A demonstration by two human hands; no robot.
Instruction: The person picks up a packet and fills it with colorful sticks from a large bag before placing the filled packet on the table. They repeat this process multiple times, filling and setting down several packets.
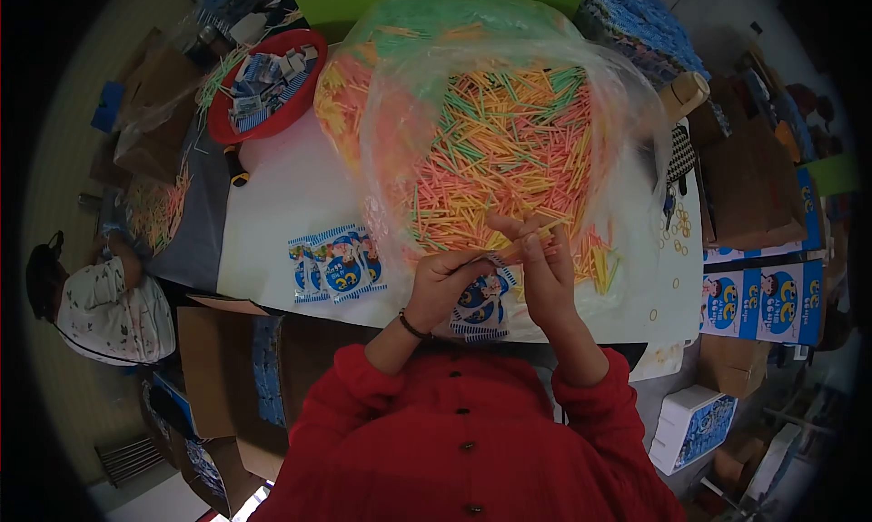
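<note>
Many pink, yellow, orange and green sticks (509, 140) fill an open clear plastic bag (381, 131) on the white table. At the bag's near edge, my left hand (440, 286) is closed, its fingers pinched near the ends of some sticks. My right hand (545, 272) has its thumb and fingers closed round a few yellowish sticks (545, 228). Just below and between both hands lie blue and white printed packets (481, 306), partly covered by my left hand. More such packets (338, 263) lie to the left of my left hand.
A red basin (304, 104) holding small packets stands at the back left, near a black and yellow tool (237, 166). Rubber bands (674, 236) lie at the right. Another person (113, 308) is at the far left. Printed boxes (763, 302) stand on the right.
</note>
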